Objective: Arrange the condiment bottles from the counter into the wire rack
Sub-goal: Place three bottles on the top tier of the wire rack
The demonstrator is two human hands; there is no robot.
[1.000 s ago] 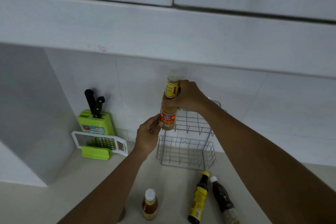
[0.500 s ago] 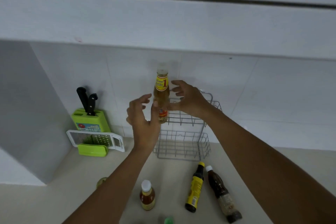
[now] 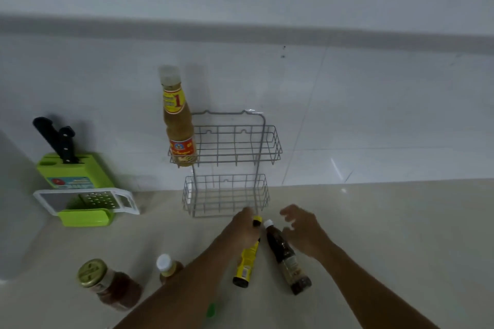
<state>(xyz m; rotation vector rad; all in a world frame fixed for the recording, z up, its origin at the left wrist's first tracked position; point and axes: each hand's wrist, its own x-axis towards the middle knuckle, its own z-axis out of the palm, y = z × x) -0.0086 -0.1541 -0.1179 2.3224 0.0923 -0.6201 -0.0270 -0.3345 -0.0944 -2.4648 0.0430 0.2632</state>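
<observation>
Standing in the wire rack (image 3: 235,152): one bottle (image 3: 178,120); left hand (image 3: 244,230) grips yellow bottle (image 3: 245,264); right hand (image 3: 302,230) spread.

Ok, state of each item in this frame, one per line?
Amber bottle: upright in wire rack top tier, left end.
Lower tier: empty.
Yellow bottle: lying on counter, left hand on its neck.
Dark bottle: lying, untouched.
Right hand: open, empty.
Jar: capped.
</observation>
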